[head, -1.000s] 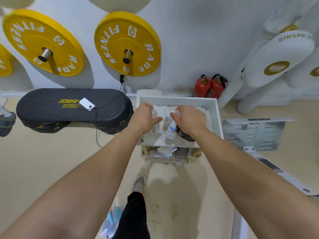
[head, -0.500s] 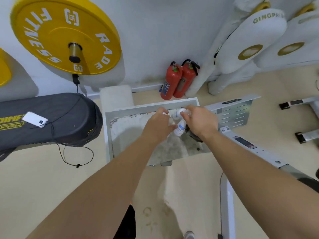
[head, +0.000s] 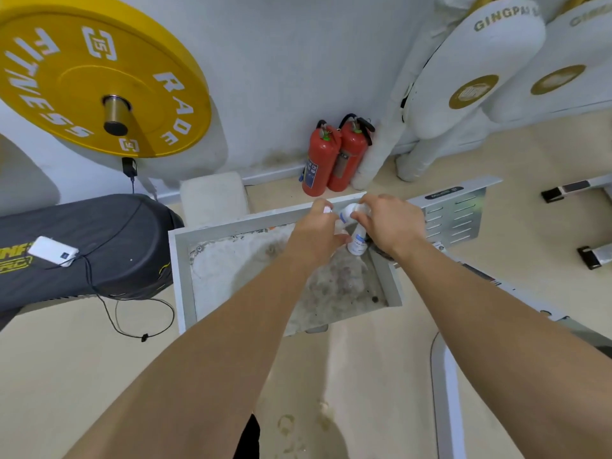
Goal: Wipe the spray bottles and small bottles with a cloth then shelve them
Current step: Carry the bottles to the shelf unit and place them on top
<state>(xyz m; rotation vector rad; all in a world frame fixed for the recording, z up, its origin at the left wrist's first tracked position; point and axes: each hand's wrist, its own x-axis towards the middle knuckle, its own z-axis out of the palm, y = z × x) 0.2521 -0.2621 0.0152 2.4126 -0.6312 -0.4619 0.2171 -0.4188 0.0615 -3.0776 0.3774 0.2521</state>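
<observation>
A white spray bottle (head: 358,242) with a blue label stands tilted in the far right corner of the white shelf tray (head: 180,270). My right hand (head: 390,226) grips its spray head from above. My left hand (head: 316,235) is curled beside the bottle, holding a small bottle (head: 327,210) of which only the white tip shows above the knuckles. A dark cloth (head: 381,253) peeks out under my right palm, mostly hidden.
The tray floor is stained and dusty. Two red fire extinguishers (head: 334,157) stand against the wall behind it. A black padded bench (head: 82,246) with a white power bank (head: 53,251) and cable is at the left. A perforated metal plate (head: 453,217) lies at the right.
Both hands, with the spray bottle between them, have shifted toward the tray's far right corner. The view has swung right, so the lower shelf is out of sight.
</observation>
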